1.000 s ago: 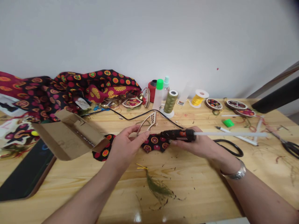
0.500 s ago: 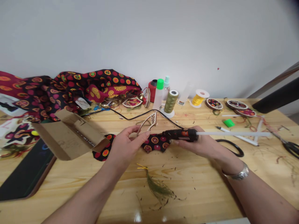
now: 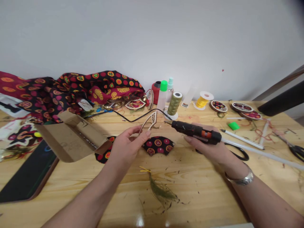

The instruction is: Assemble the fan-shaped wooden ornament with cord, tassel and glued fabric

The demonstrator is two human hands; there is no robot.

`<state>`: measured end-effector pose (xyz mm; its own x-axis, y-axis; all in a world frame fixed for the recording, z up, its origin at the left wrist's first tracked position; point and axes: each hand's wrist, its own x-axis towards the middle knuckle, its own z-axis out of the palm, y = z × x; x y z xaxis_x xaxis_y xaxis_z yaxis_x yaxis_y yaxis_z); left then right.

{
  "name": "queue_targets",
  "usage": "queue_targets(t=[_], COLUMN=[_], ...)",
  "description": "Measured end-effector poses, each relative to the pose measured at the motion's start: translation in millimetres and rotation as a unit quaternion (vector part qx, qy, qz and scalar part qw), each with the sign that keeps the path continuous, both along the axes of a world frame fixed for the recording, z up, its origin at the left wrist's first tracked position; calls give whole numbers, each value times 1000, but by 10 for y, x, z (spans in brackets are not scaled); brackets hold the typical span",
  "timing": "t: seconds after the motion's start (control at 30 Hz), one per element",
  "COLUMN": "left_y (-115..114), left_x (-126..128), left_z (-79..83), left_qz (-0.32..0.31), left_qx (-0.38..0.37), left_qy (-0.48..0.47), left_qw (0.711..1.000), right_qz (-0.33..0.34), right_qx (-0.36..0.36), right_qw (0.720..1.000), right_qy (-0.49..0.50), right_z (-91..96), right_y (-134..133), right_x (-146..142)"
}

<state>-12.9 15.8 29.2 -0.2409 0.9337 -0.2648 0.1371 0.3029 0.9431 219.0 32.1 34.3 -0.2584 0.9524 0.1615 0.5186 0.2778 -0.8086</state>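
Note:
My left hand pinches a cut-out wooden frame by its lower part, its pierced tip pointing up and away. My right hand grips a black hot glue gun, its nozzle aimed left toward the frame but apart from it. A long whitish glue stick sticks out of the gun's back end. On the table below the hands lies a piece of dark patterned fabric with a scalloped lower edge. Nearer me rests a green thread tassel with a yellow tie.
An open cardboard box stands at left beside a dark phone. Patterned cloth is heaped behind. Bottles, a green thread spool and a yellow spool line the wall. Scissors and a white pen lie right.
The glue gun has drawn back right and tilted, its nozzle now higher and off the fabric and frame. The frame in my left hand has shifted slightly left.

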Motion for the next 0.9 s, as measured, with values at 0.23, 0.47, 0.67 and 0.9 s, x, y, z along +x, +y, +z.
queue_targets(t=[0.23,0.47,0.67,0.9], left_y=[-3,-13,12,14], left_x=[-4,-1,2,-8], left_z=[29,11,14,-7], left_qz=[53,48,52,50], left_qx=[50,47,48,41], left_qy=[0,-6,-7,-13], left_qw=[997,998,998,998], right_qz=[160,220,232,223], right_qx=[0,34,9,-15], right_qw=[983,968,966,964], right_qy=[-86,-114,-113,-141], right_z=[-87,-90,-77,-94], right_y=[-30,-45,-55,-50], right_x=[-174,-330,-420,-408])
